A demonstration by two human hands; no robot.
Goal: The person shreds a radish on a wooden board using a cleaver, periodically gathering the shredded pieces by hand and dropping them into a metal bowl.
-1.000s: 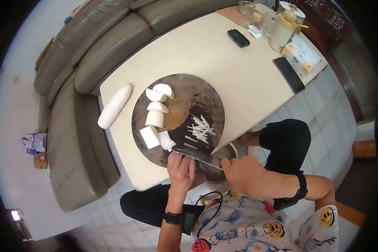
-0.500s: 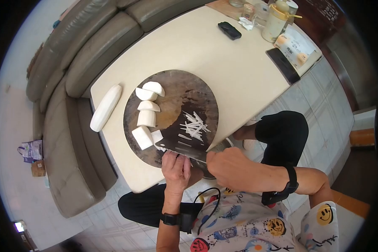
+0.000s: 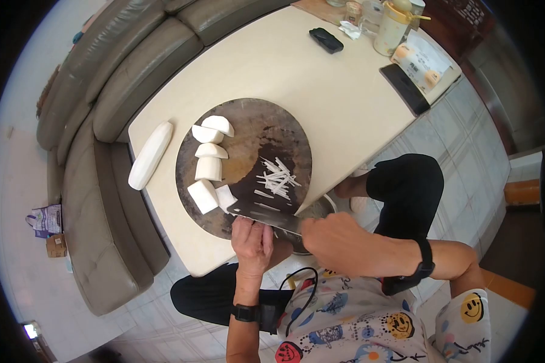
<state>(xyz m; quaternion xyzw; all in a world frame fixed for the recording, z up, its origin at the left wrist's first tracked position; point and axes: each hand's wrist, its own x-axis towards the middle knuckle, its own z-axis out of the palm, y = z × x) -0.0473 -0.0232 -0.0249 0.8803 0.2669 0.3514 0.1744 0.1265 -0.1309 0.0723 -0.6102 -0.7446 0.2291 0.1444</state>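
Note:
On the round dark cutting board (image 3: 242, 115), several thick white vegetable pieces (image 3: 209, 169) form a column at the left. Thin white strips (image 3: 277, 179) lie in a loose pile at the right. My right hand (image 3: 333, 237) grips the handle of a broad knife (image 3: 261, 215), whose blade points left over the board's near part. My left hand (image 3: 252, 239) has its fingers bent and pressed together at the board's near edge, against the blade's near side; what they hold is mostly hidden. A long peeled white vegetable (image 3: 151, 155) rests left of the board.
The board stands on a cream table (image 3: 272, 66). At its far end are a black case (image 3: 326, 40), a dark phone (image 3: 404, 89), a tissue pack (image 3: 422, 60) and a yellow-topped bottle (image 3: 393, 29). A grey sofa (image 3: 118, 224) curves along the left. A metal bowl (image 3: 321, 207) shows below the table edge.
The knife and my right hand have shifted very slightly right relative to the board. My left hand stays at the board's near edge. The whole view has shifted slightly.

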